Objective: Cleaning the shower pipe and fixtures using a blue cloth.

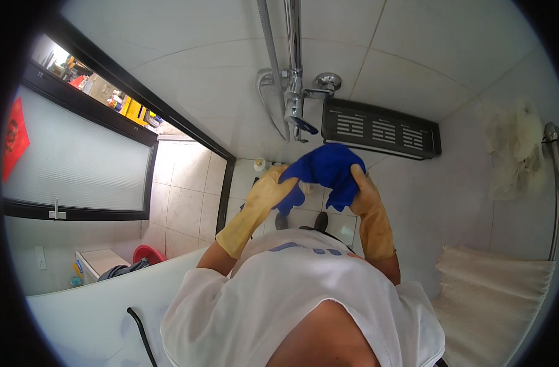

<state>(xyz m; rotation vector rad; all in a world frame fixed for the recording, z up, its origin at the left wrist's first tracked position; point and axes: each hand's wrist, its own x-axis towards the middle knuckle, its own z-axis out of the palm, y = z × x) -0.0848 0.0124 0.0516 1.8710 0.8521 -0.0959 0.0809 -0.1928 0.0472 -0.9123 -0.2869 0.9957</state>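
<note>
A dark blue cloth (323, 165) is stretched between my two hands, in front of my body and just below the chrome shower mixer (295, 103). My left hand (272, 186), in a pale yellow rubber glove, grips the cloth's left end, and a loose flap hangs beneath it. On the other side, my right hand (363, 190) wears a matching glove and pinches the right end with the thumb on top. Folds of the cloth cover some of the fingers on both hands.
A black slotted wall shelf (381, 129) juts out right of the mixer. Left stands a frosted-glass door (82, 151) beside a doorway. At right a towel (493, 293) hangs near a metal rail (556, 197), with mesh bath puffs (515, 147) above. A red basin (149, 253) sits lower left.
</note>
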